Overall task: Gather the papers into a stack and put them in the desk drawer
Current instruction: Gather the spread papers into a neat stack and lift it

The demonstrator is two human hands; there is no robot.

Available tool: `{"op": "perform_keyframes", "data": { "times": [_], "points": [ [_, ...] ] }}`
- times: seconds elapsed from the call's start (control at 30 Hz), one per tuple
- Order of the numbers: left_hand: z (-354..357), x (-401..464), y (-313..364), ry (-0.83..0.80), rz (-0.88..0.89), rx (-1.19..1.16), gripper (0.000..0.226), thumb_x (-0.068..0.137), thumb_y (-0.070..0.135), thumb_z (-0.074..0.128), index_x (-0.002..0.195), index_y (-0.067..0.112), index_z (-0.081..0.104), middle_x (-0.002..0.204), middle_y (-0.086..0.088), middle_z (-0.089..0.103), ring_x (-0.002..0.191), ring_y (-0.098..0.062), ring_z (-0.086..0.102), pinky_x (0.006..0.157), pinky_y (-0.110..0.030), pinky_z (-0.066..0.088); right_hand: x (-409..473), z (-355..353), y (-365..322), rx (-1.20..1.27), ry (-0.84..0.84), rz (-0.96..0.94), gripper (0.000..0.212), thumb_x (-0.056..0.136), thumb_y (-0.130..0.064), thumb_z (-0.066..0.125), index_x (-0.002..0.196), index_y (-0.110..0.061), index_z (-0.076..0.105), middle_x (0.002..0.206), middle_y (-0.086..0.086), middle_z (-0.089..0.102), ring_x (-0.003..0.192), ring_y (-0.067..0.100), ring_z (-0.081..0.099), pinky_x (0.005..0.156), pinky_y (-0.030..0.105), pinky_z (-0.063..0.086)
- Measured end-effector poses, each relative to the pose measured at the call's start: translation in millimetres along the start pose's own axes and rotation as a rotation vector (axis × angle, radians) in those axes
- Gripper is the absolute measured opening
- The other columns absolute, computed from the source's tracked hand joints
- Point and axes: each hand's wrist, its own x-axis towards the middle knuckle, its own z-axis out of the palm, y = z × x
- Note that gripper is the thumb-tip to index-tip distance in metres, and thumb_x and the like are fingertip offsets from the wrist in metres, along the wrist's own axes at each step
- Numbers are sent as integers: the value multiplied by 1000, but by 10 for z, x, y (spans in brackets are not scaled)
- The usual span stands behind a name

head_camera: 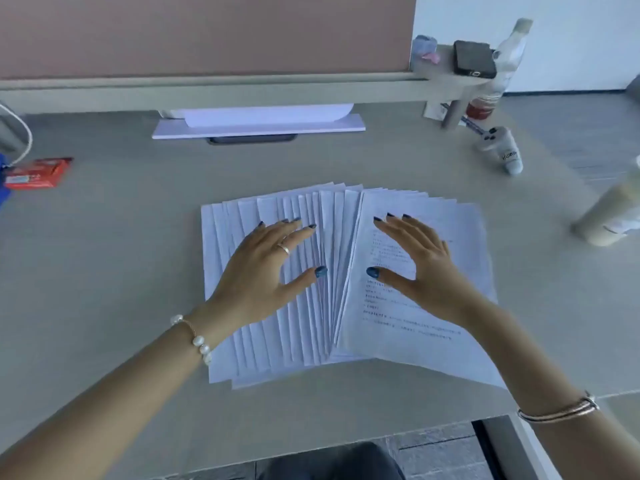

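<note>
Fanned white printed papers [332, 258] lie at frame centre on the pale grey desk [121, 271]. Your left hand [266, 271] and right hand [426, 268] rest flat on them, fingers spread, grasping nothing

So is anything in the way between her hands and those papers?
No. Both the left hand and the right hand already rest flat on the fanned papers, with nothing between them. The drawer isn't visible.

left hand [263, 268] flat, fingers [294, 233] spread, right hand [419, 268] likewise
</note>
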Motion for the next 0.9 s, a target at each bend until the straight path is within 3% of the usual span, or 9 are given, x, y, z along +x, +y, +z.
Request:
{"op": "perform_keyframes", "data": {
  "times": [0.13, 0.27, 0.33, 0.43, 0.67, 0.9],
  "points": [
    [174, -146, -172, 83, -107, 23, 68, 84, 63, 28, 142, 28, 31, 154, -3, 30, 144, -22, 21, 118, -37, 8, -142, 94, 248, -175, 125, 124, 72, 81, -57, 49, 144, -37, 22, 158, -2, 19, 145, 21, 8, 114, 46, 13],
    [231, -290, -450, 122, -531, 26, 72, 87, 60, 33, 147, 27, 10, 157, -21, 0, 144, -38, -7, 116, -49, -3, -312, 53, 662, -212, 244, 444, 78, 78, -62, 54, 144, -35, 23, 157, 11, 18, 143, 32, 10, 113, 50, 15],
    [245, -341, -560, 53, -667, -17, 77, 87, 60, 32, 148, 25, 2, 154, -30, 3, 144, -40, -5, 117, -50, -1, -367, 47, 789, -185, 234, 575, 80, 77, -60, 56, 144, -31, 23, 151, 18, 25, 138, 36, 17, 110, 48, 19],
    [320, -377, -565, -9, -646, -67, 76, 87, 61, 31, 147, 28, 1, 154, -29, 6, 144, -38, -2, 118, -48, 1, -344, 130, 817, -151, 223, 583, 72, 80, -58, 54, 141, -28, 32, 144, 18, 35, 133, 34, 22, 108, 44, 21],
    [456, -176, -284, 22, -433, -204, 68, 87, 59, 33, 145, 31, 15, 152, -15, 28, 141, -33, 19, 116, -45, 18, 31, 412, 393, -149, 146, 396, 63, 80, -61, 51, 135, -33, 39, 147, 10, 33, 134, 31, 22, 108, 40, 20],
    [362, 53, -25, 201, -377, -763, 54, 91, 20, 51, 141, 22, 30, 154, -2, 24, 141, -16, 22, 105, -23, 20, 306, 643, 22, -49, 104, 257, 67, 76, -57, 60, 135, -31, 41, 142, 10, 39, 129, 32, 25, 108, 37, 26]
  ]
}}
